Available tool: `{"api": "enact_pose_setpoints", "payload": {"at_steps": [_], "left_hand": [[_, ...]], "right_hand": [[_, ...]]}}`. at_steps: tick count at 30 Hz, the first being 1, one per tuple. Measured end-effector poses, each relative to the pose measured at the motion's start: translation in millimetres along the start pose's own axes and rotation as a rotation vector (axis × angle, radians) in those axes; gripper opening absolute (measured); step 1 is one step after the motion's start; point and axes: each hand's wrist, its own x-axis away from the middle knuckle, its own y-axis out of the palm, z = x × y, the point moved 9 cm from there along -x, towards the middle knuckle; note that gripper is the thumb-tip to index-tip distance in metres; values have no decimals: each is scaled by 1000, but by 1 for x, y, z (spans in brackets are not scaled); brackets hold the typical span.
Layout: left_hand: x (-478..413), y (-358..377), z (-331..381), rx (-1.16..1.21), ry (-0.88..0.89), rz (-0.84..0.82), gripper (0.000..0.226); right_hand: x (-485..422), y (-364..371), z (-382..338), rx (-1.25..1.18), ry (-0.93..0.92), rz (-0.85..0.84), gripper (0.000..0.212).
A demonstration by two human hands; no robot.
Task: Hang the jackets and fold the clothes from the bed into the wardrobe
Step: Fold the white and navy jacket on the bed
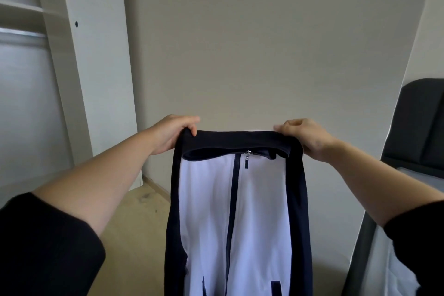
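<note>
jacket [240, 211]: white front, navy collar and sleeves, navy zip closed to the top
pose: hanging upright, held at both shoulders
place: right of the open wardrobe [31, 79]

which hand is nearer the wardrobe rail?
Left. The left hand grips the jacket at its left shoulder, on the side toward the wardrobe rail. The right hand holds the opposite shoulder, farther away, toward the bed.
</note>
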Motion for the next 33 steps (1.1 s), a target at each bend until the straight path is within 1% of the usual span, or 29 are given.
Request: {"api": "enact_pose_setpoints", "payload": {"at_steps": [2,3,4,6,7,8,9,10,11,13,14,16,18,20,22,24,26,28,29,32,33], "left_hand": [[-2,2,5,-242,66,40,26],[-2,5,7,-355,96,32,21],[-2,9,7,-432,107,7,21],[-3,15,6,-557,110,-48,36],[-3,19,5,-642,116,-67,34],[-3,25,5,-740,124,-84,28],[-5,29,4,-844,119,-90,23],[-7,32,3,-924,111,-79,21],[-9,33,1,-966,101,-63,22],[-12,31,1,-968,113,-3,24],[-14,26,0,-926,119,44,24],[-18,18,-4,-801,119,147,22],[-24,19,-12,-743,109,198,23],[-32,27,-22,-701,104,227,19],[-41,35,-27,-639,129,284,20],[-53,42,-28,-602,160,336,22],[-70,47,-27,-638,184,344,24],[-91,52,-25,-736,210,333,27],[-103,52,-25,-800,229,330,29],[-139,49,-28,-992,262,369,45],[-149,48,-30,-1038,262,396,49]], "right_hand": [[2,-2,-4,226,-87,47,35],[3,-2,-7,294,-109,64,29],[4,-2,-8,335,-111,64,27],[5,3,-6,476,-101,19,36],[4,8,-4,616,-99,-9,30],[5,15,-2,769,-96,-39,19],[6,22,2,904,-87,-71,13],[5,27,6,981,-73,-92,13],[4,28,9,1007,-62,-90,13],[0,22,6,1003,-92,-15,12],[-1,15,2,986,-124,51,15],[-2,-1,2,927,-164,192,30],[-3,-10,15,887,-138,268,35],[-9,-15,33,867,-62,298,28],[-17,-24,45,774,-7,352,20],[-27,-35,54,691,29,397,18],[-40,-45,64,665,63,423,18],[-53,-50,73,721,86,442,18],[-61,-51,75,795,84,455,19],[-83,-47,76,1135,-29,476,24],[-90,-46,76,1215,-74,481,25]]}}
